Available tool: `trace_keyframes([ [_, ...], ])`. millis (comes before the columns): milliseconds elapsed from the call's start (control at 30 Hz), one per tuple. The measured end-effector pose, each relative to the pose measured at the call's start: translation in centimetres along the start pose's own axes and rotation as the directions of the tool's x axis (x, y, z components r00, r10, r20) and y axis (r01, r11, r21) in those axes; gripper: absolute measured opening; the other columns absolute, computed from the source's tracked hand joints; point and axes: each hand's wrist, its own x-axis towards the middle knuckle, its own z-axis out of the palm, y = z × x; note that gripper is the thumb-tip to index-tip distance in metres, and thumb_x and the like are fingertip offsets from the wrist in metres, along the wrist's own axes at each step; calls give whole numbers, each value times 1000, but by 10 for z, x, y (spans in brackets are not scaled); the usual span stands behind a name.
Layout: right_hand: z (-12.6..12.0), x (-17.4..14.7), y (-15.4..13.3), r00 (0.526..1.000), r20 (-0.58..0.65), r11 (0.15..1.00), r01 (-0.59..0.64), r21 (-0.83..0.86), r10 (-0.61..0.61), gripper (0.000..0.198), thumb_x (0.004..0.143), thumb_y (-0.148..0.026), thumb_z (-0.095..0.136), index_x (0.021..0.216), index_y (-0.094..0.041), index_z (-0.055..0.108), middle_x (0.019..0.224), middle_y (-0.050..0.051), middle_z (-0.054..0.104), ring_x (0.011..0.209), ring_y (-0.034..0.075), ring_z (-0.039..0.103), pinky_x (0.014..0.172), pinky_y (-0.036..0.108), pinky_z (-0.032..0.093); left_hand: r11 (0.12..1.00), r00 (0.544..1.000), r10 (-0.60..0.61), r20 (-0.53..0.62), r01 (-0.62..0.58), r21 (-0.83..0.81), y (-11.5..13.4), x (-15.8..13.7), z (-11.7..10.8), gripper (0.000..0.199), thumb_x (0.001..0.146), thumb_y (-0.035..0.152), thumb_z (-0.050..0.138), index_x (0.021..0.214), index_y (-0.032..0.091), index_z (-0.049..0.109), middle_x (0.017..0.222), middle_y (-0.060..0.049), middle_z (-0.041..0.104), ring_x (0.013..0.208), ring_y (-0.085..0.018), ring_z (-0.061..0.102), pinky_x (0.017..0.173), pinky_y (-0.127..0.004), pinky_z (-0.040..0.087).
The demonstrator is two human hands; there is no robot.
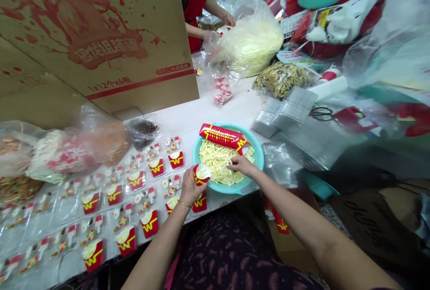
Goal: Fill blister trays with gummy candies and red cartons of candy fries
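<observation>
My left hand (189,187) grips a small red fry carton (197,177) with a yellow W and a pale opening, at the left rim of a turquoise basin (259,164). Pale yellow fry-shaped pieces (215,157) fill the basin. Over them my right hand (243,166) pinches a few pieces with its fingertips, just right of the carton. A stack of flat, nested red cartons (223,136) lies across the basin's far side. Below my left hand, two more filled cartons, one a red carton (199,202), sit partly hidden at the table edge.
Rows of clear packets with red cartons (126,240) and tiny toy foods cover the left table. Behind stand a large cardboard box (144,57) and several filled bags. Clear plastic sleeves (280,162) and scissors (321,113) lie right. Across, another person's hands hold a bag (262,43).
</observation>
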Motion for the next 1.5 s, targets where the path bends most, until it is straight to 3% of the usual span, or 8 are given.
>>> trace_keyframes([
  [100,3,0,-25,992,84,936,60,347,-94,21,65,-33,58,59,-15,49,50,-6,42,49,8,44,51,21,40,999,998,45,33,-46,5,9,5,7,62,59,26,65,114,15,38,103,-9,49,99,-24,47,87,-40,39],
  [167,9,4,-39,984,98,924,101,368,-147,19,61,-31,63,64,-15,53,52,-6,44,49,8,44,50,21,40,997,997,68,47,-69,15,15,11,12,63,58,26,65,114,15,38,102,-9,50,97,-24,47,85,-40,40],
  [400,27,0,-57,965,-101,969,245,32,-240,20,72,-18,53,90,-15,62,80,3,63,70,12,55,66,24,42,996,996,87,4,-87,35,23,17,20,64,57,23,65,114,18,36,101,-7,50,96,-24,48,84,-41,40],
  [567,31,-7,-73,928,117,891,374,-259,-355,18,74,-11,49,73,-16,66,75,4,65,73,15,57,68,25,40,997,996,74,-43,-74,15,23,11,27,59,58,23,64,111,16,39,100,-8,51,96,-25,48,84,-42,40],
  [667,22,-10,-73,888,194,867,452,-210,-416,22,74,-12,48,85,-18,66,81,3,66,73,14,57,68,23,41,998,998,59,-32,-60,-26,22,10,26,59,58,25,65,110,15,39,100,-8,51,95,-24,48,84,-41,40],
  [967,3,-10,-61,919,-170,935,350,-64,-356,20,73,-14,51,89,-16,64,85,5,63,77,14,57,72,26,43,989,999,-17,-30,12,-148,22,10,22,65,57,28,68,112,16,37,103,-7,48,99,-23,48,88,-40,39],
  [1133,14,-16,-55,932,-127,935,319,-154,-339,37,66,-15,61,103,-17,58,92,5,57,72,12,55,72,28,43,983,1000,-14,-28,9,-183,23,10,26,65,57,27,67,113,16,36,105,-8,48,101,-23,48,89,-40,39],
  [1500,20,-17,-82,920,-8,793,333,-510,-392,18,77,-12,45,79,-15,63,78,7,58,76,16,53,68,25,38,994,998,18,-67,-25,-104,40,16,21,61,57,27,68,110,15,38,101,-8,50,97,-23,48,86,-41,40],
])
